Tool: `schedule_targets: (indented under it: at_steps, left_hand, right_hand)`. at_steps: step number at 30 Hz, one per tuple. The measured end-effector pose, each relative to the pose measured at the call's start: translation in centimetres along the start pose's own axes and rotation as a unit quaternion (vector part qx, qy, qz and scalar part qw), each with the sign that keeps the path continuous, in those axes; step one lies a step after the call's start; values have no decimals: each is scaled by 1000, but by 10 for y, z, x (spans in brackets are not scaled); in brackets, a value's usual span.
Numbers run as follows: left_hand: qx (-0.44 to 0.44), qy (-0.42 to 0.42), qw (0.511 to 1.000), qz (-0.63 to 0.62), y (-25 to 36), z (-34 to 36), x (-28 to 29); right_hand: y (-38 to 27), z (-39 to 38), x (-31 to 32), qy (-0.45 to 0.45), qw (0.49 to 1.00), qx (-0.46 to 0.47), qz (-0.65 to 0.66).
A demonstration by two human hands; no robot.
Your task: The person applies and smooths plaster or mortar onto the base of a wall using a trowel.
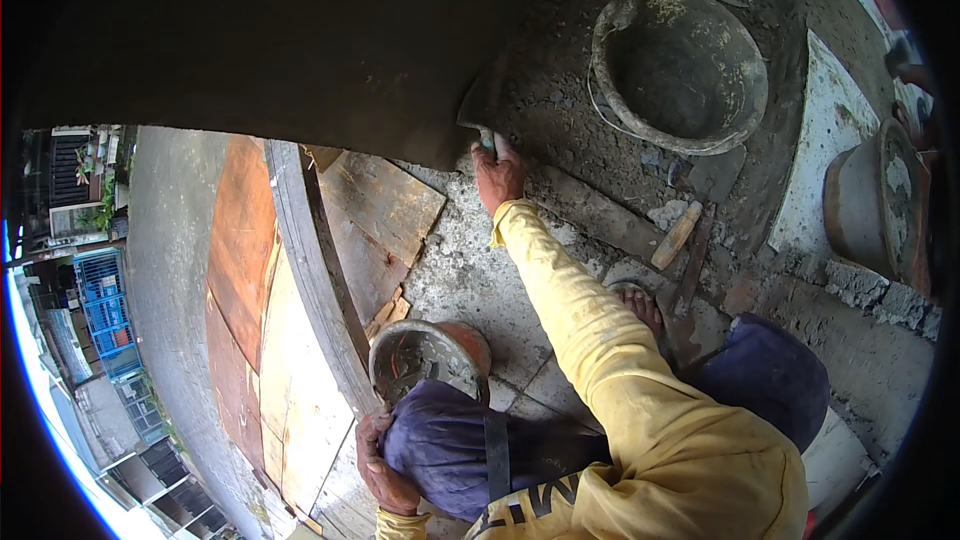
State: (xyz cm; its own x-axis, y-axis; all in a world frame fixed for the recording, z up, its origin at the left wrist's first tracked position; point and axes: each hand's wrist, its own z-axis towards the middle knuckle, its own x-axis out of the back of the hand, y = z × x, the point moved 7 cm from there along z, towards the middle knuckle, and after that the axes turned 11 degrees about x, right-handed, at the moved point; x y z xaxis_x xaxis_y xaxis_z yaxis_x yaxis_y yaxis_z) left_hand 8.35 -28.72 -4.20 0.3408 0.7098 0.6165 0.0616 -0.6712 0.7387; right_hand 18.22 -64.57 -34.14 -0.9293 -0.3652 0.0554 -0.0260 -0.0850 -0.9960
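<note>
My right hand (497,178) reaches forward, closed round the pale handle of a trowel (474,110). Its dark blade lies against or close to the lower edge of a broad, dark wall surface (330,50); whether it touches is unclear in the shade. My left hand (388,468) rests on my left knee (440,445) in purple trousers, fingers curved loosely over the cloth and holding no tool. Just ahead of that knee stands a small bucket (470,345), its inside coated with grey mortar.
A large mortar-crusted bucket (745,100) sits on rubble at the far right. Nearer lie a wooden handle (676,236) and a narrow metal strip (694,260). Another bucket (860,205) stands further right. Boards (375,205) and a long grey beam (315,270) lie left.
</note>
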Motion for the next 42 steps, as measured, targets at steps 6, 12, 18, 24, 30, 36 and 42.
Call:
schedule_targets:
  at_steps: [6, 12, 18, 24, 30, 36, 42]
  left_hand:
    - [35, -42, 986, -155, -22, 3, 4]
    - [180, 65, 979, -65, -117, 49, 54]
    - [171, 30, 983, 58, -220, 40, 28]
    - [139, 69, 984, -87, -223, 50, 23]
    - [223, 33, 958, -177, -197, 92, 17]
    - [176, -42, 955, -234, -163, 118, -5]
    - [155, -66, 958, -234, -156, 122, -16]
  right_hand:
    - [-78, -30, 11, -31, 999, 0, 21]
    - [-109, -63, 45, -19, 999, 32, 36]
    - [-99, -75, 116, 47, 982, 12, 183]
    - [-147, -95, 122, -99, 988, 119, 26]
    - [-221, -136, 34, -508, 793, 314, -118]
    - [-208, -189, 1, -674, 600, 277, -330]
    - [-159, -237, 2, -641, 596, 255, -411]
